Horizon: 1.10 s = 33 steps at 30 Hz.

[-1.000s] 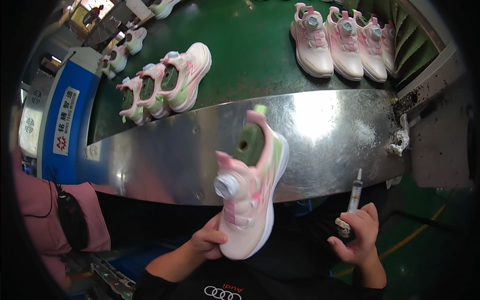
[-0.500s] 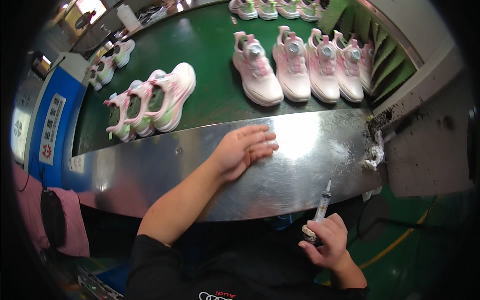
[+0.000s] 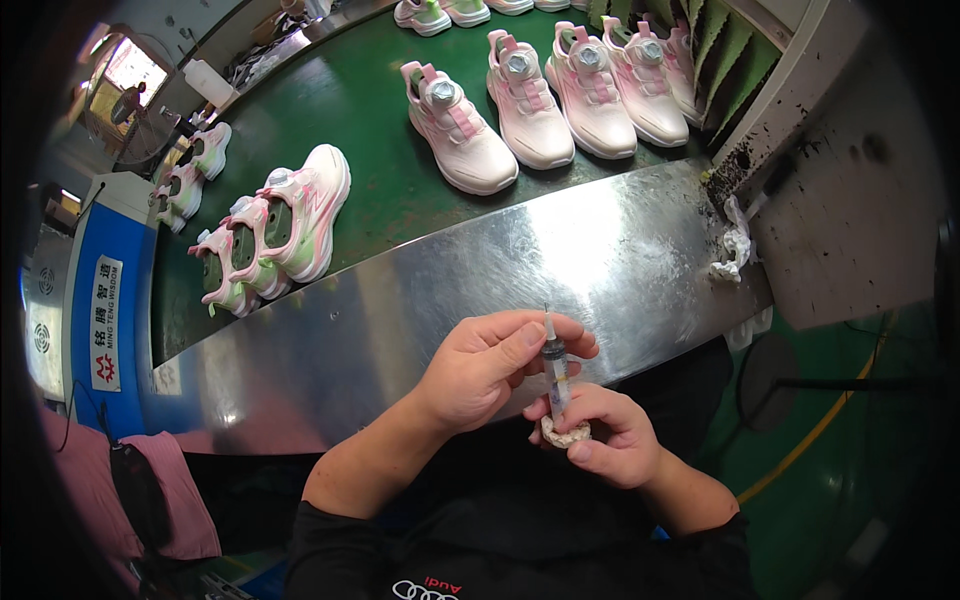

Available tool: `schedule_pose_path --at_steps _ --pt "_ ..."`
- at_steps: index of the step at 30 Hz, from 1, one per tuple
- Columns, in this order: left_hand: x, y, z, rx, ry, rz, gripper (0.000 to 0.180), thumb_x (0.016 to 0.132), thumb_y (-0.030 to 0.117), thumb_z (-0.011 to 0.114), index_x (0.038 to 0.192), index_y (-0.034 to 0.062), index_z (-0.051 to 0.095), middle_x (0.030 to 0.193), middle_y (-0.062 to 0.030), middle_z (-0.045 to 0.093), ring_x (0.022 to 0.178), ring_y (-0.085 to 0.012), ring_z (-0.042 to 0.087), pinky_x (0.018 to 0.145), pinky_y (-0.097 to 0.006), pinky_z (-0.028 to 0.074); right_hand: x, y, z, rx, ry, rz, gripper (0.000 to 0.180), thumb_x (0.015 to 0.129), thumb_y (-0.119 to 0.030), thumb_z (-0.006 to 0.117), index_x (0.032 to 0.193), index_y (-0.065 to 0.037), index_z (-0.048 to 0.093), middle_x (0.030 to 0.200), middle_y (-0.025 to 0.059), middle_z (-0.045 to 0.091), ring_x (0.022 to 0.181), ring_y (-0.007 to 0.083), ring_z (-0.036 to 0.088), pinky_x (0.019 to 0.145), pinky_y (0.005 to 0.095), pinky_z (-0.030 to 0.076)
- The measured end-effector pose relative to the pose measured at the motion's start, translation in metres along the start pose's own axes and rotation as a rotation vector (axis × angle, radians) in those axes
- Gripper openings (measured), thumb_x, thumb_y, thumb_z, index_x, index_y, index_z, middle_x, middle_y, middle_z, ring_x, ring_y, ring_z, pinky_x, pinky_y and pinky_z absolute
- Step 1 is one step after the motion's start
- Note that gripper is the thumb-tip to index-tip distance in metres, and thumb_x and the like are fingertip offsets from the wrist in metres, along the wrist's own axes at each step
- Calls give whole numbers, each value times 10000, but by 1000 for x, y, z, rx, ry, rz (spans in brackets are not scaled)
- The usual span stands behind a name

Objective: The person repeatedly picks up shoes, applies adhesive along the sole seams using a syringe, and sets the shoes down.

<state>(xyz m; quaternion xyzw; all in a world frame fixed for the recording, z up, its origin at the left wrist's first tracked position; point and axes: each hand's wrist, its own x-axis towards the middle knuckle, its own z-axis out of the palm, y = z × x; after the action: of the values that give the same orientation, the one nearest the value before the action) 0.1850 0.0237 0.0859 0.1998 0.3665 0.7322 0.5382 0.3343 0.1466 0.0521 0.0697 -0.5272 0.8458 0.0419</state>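
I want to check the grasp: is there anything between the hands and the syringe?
Nothing visible. The left hand pinches the syringe near its top, and the right hand holds its lower end directly, both bare.

Clear syringe (image 3: 554, 368), upright, needle up, amber-filled

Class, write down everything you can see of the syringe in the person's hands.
The syringe is a slim, clear plastic tube with a fine needle pointing up and a dark band near its upper end. It stands almost upright in front of the shiny metal ledge. The left hand pinches its upper part, and the right hand grips its lower end, where a crusty pale lump sits.
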Motion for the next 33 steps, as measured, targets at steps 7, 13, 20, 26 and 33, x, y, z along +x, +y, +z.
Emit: schedule_pose_path --at_steps 7,13,20,26,33 --pt "-12 4 4 -71 37 -80 305 952 167 449 1117 -73 539 1092 -173 582 961 -199 576 834 -314 477 -6 6 6 430 -114 85 164 876 -68 541 1037 -42 518 1160 213 507 967 240 573 849 363 468" --pt "-26 -2 -5 -28 -23 -22 297 946 162 466 1041 -92 585 977 -153 624 811 -163 604 652 -259 504 0 3 10 299 -133 112 152 836 -70 600 973 -15 563 1080 183 556 965 243 576 857 356 461" --pt "-29 -13 -17 263 140 128 280 938 147 488 1051 -86 595 1024 -128 625 897 -142 581 839 -275 464 21 0 21 -1049 -15 -241 174 662 -122 737 759 -84 599 673 60 524 564 232 535 499 326 431" --pt "-8 2 -51 239 447 242 214 900 135 546 1018 -28 620 1016 -132 641 950 -178 578 832 -292 459 31 -1 10 -1204 129 -284 193 648 -119 741 741 -86 575 664 59 509 559 239 528 496 331 426" --pt "7 3 -84 1514 353 370 261 725 82 692 986 71 674 817 -72 655 766 -191 576 747 -270 461 26 7 -59 -754 407 -72 316 769 -34 637 1068 -45 536 980 123 556 745 205 576 659 263 465"
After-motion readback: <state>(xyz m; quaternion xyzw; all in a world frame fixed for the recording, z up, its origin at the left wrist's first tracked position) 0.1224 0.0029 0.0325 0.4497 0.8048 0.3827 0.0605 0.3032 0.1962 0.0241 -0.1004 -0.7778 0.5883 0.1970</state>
